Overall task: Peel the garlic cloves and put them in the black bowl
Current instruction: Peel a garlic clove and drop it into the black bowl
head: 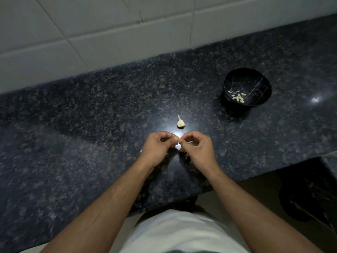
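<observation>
Over the dark granite counter (91, 136), my left hand (158, 147) and my right hand (197, 148) meet fingertip to fingertip and pinch a small garlic clove (178, 140) between them; most of the clove is hidden by the fingers. A part of a garlic bulb (180, 122) with a pointed stem lies on the counter just beyond my hands. The black bowl (255, 83) with pale veins stands at the back right and holds several peeled cloves (238, 97) near its front wall.
A white tiled wall (109, 33) rises behind the counter. The counter's front edge runs diagonally below my forearms, with floor and a dark object (308, 198) at the lower right. A small white scrap (140, 151) lies left of my left hand.
</observation>
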